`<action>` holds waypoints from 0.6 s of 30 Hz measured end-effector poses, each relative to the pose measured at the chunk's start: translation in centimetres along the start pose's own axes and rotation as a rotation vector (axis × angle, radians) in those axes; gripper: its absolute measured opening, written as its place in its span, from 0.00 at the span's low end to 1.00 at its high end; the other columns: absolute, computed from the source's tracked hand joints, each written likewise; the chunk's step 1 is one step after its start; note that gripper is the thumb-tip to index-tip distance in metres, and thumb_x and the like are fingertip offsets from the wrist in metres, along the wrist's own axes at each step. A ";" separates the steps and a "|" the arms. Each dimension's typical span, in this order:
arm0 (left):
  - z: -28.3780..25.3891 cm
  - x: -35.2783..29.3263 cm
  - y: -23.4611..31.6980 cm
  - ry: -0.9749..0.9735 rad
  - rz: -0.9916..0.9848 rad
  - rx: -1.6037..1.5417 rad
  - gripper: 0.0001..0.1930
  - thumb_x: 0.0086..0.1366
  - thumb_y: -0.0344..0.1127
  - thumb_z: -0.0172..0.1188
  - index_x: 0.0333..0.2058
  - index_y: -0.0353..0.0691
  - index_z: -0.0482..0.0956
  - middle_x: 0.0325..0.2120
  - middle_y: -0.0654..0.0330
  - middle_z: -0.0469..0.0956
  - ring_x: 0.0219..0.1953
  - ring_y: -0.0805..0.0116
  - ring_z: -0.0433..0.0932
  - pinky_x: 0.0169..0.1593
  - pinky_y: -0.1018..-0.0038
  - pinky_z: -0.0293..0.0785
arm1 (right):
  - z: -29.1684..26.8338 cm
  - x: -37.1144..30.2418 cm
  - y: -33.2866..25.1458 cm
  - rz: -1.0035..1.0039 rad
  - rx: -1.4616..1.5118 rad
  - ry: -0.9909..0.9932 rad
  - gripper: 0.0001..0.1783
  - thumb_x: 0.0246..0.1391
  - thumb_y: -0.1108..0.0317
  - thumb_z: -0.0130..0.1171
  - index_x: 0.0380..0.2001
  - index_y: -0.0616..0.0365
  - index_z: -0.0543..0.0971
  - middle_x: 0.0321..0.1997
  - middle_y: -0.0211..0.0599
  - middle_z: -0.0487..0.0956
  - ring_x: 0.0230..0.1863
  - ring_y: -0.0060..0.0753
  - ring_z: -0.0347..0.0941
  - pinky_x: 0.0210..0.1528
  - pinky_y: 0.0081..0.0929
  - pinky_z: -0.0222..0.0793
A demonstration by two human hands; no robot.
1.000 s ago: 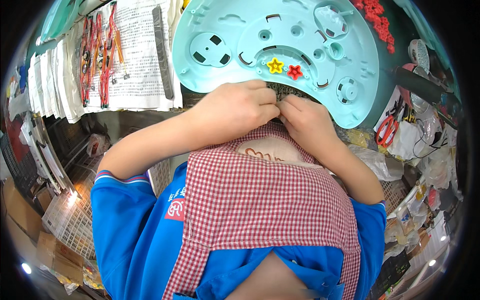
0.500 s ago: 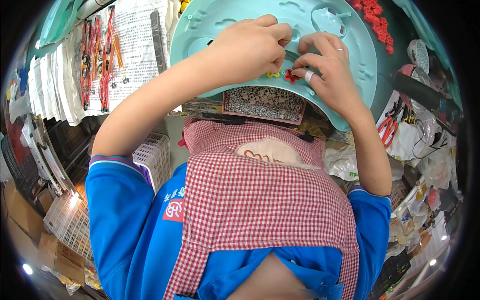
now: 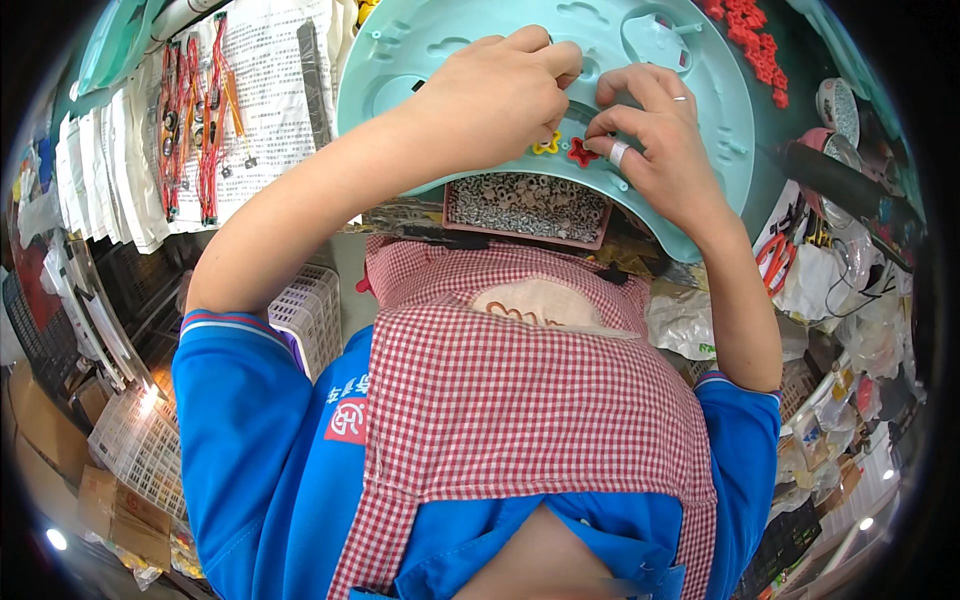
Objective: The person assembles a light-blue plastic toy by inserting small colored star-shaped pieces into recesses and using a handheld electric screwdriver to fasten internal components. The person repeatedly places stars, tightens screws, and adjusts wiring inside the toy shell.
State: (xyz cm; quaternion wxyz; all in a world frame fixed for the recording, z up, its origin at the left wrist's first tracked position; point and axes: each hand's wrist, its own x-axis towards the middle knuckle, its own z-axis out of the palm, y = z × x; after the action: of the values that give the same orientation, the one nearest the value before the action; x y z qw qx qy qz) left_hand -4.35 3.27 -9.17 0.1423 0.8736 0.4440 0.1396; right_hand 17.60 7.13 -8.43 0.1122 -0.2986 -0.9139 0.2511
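A light teal molded plastic panel (image 3: pixel 735 150) with a curved edge lies before me. My left hand (image 3: pixel 510 95) is closed over its middle, fingers curled downward. Beside those fingertips a yellow star-shaped piece (image 3: pixel 546 145) shows in part; what the left fingers grip is hidden. My right hand (image 3: pixel 660 135), with a ring on one finger and a white band on another, bends in from the right. Its thumb and forefinger meet at a small red star-shaped piece (image 3: pixel 582 153) set against the panel, right of the yellow one.
A pink tray of small metal screws (image 3: pixel 525 238) sits under the panel's near edge. Red and black wire assemblies (image 3: pixel 210 120) lie on printed sheets at left. Red plastic pieces (image 3: pixel 750 45) are heaped at far right. Red-handled pliers (image 3: pixel 775 260) lie at right.
My left fingertips have shifted slightly, and more of the yellow star-shaped piece shows beside them. The right hand stays at the red piece.
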 end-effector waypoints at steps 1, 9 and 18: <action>0.1 0.0 0.0 0.007 0.003 0.008 0.04 0.48 0.34 0.67 0.24 0.43 0.84 0.37 0.66 0.73 0.44 0.67 0.72 0.45 0.70 0.74 | 0.0 0.0 0.0 -0.003 0.000 -0.003 0.06 0.43 0.69 0.66 0.27 0.55 0.79 0.45 0.28 0.72 0.57 0.41 0.64 0.60 0.41 0.54; 0.1 -0.1 -0.2 0.004 -0.016 -0.056 0.03 0.48 0.34 0.67 0.24 0.45 0.85 0.36 0.67 0.73 0.44 0.67 0.71 0.46 0.70 0.74 | 0.1 0.0 0.1 -0.009 -0.008 0.000 0.07 0.43 0.68 0.66 0.27 0.55 0.79 0.45 0.29 0.73 0.57 0.41 0.64 0.60 0.41 0.55; -0.1 0.0 -0.1 0.040 0.000 0.027 0.03 0.49 0.34 0.64 0.23 0.44 0.85 0.34 0.67 0.73 0.42 0.67 0.72 0.44 0.69 0.73 | -0.4 0.3 -0.2 0.005 0.003 -0.049 0.06 0.43 0.69 0.66 0.27 0.55 0.79 0.45 0.29 0.72 0.57 0.41 0.64 0.61 0.41 0.54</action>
State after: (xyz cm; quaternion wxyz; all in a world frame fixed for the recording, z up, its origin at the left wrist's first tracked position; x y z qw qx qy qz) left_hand -4.49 3.34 -9.13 0.1216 0.8724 0.4486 0.1512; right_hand 17.42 7.30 -7.92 0.0895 -0.2943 -0.9153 0.2599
